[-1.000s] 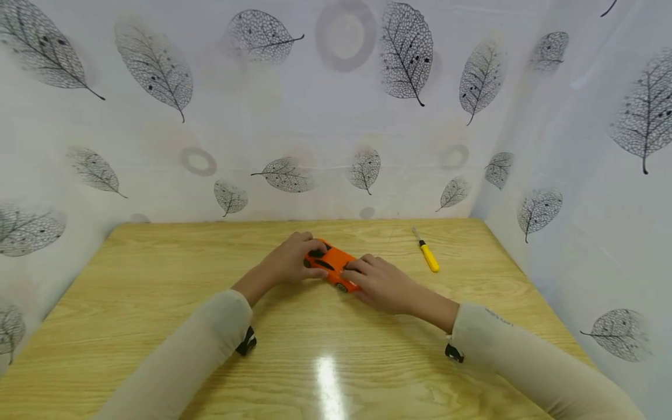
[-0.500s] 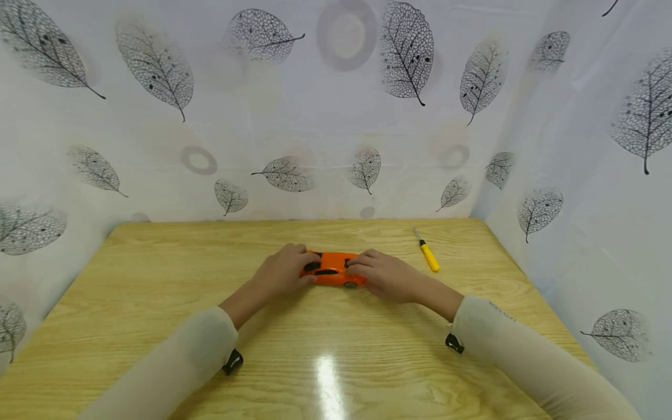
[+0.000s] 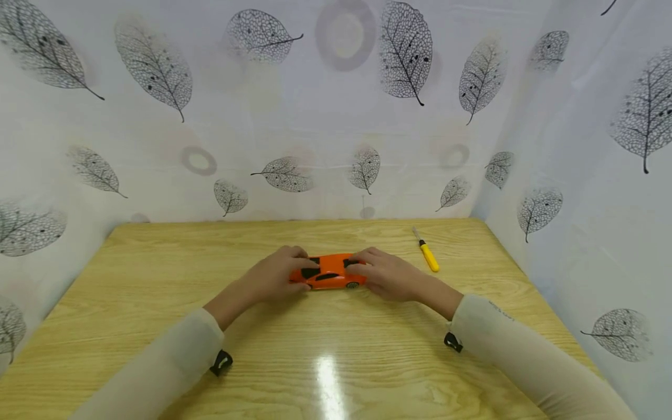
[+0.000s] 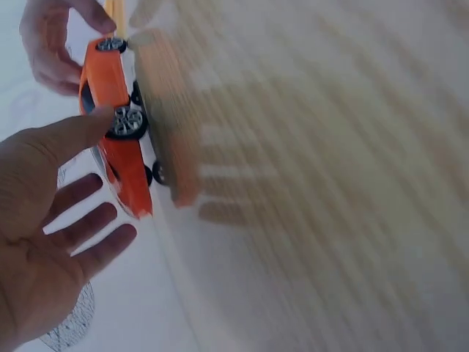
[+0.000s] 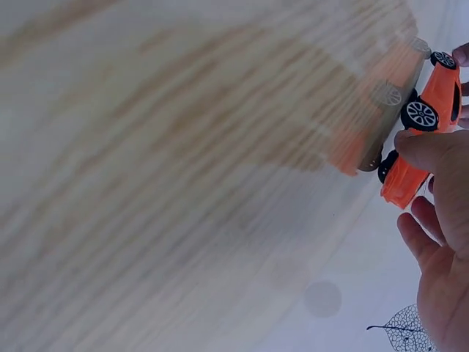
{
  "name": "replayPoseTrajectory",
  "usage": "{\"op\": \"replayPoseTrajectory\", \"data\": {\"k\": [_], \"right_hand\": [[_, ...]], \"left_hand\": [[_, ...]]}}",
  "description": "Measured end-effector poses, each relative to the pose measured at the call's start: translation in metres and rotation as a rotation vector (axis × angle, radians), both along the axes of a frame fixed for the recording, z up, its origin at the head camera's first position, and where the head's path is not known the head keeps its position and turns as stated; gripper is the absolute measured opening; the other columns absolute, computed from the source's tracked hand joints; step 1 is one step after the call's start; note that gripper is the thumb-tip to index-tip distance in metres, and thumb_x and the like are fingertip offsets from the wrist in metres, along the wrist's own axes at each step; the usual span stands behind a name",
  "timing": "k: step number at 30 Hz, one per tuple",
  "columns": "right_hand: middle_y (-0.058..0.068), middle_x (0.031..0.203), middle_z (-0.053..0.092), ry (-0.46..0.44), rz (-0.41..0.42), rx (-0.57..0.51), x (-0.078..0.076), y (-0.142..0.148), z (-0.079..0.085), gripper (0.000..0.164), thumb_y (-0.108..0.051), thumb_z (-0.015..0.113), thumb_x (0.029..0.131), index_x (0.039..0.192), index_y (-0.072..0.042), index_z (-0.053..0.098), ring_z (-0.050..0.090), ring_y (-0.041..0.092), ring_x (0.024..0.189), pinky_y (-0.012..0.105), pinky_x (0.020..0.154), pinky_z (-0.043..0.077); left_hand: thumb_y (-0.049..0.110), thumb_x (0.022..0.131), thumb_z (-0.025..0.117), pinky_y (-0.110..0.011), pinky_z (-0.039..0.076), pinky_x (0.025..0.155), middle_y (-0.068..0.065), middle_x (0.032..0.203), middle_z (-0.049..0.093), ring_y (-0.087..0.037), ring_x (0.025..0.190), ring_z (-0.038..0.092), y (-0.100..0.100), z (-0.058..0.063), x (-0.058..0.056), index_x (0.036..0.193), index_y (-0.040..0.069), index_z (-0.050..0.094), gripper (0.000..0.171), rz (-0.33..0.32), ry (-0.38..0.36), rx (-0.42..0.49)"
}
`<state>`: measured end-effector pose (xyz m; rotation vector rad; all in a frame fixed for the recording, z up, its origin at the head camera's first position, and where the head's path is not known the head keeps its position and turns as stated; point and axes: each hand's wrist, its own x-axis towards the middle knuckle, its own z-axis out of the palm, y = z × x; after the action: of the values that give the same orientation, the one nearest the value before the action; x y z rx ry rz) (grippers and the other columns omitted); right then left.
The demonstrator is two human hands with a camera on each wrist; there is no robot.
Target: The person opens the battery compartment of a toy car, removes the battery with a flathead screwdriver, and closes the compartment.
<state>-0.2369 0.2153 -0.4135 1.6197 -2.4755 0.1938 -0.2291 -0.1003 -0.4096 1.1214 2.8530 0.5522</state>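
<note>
The left hand (image 3: 273,272) and right hand (image 3: 389,274) partly hide the ends of the toy car (image 3: 333,263) from me. Behind them, the left sleeve (image 3: 152,370) and right sleeve (image 3: 535,359), its lettering (image 3: 502,311) too small to read, run out of sight.

One toy car (image 3: 333,264), one screwdriver (image 3: 428,255), two grips (image 3: 274,273) (image 3: 391,275), two sleeves (image 3: 157,364) (image 3: 530,350), one table (image 3: 294,356)

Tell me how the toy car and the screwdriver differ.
The toy car is mostly orange; the screwdriver is yellow-handled. The toy car is broad and wheeled; the screwdriver is thin. The left hand and right hand hold the toy car; the screwdriver lies untouched. Both are longer than wide.
</note>
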Motion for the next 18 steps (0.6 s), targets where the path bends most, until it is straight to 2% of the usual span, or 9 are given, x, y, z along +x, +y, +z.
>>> {"op": "replayPoseTrajectory", "data": {"k": [4,12,18], "right_hand": [[0.013,0.137,0.059,-0.046,-0.015,-0.023,-0.001,0.0,0.0,0.048,-0.007,0.077,0.092,0.136,-0.015,0.059,0.056,0.03,0.125,0.041,0.099,0.056],[0.012,0.136,0.061,-0.063,-0.022,-0.026,0.004,-0.002,0.0,0.045,-0.006,0.076,0.093,0.135,-0.014,0.061,0.057,0.03,0.124,0.042,0.099,0.056],[0.012,0.135,0.063,-0.073,-0.026,-0.029,0.009,-0.001,0.001,0.043,-0.009,0.078,0.091,0.132,-0.01,0.065,0.058,0.03,0.122,0.042,0.1,0.055]], "left_hand": [[0.026,0.091,0.081,-0.047,0.051,0.104,-0.011,0.134,0.06,-0.03,0.121,0.057,-0.01,-0.001,-0.005,0.136,0.019,0.068,0.047,-0.053,-0.049,0.033],[0.025,0.091,0.081,-0.047,0.05,0.105,-0.008,0.131,0.062,-0.028,0.12,0.057,-0.015,-0.002,-0.001,0.135,0.019,0.069,0.046,-0.054,-0.083,0.067],[0.021,0.089,0.083,-0.046,0.05,0.104,-0.008,0.129,0.062,-0.028,0.118,0.057,-0.015,0.003,0.006,0.135,0.017,0.069,0.049,-0.074,-0.114,0.056]]}}
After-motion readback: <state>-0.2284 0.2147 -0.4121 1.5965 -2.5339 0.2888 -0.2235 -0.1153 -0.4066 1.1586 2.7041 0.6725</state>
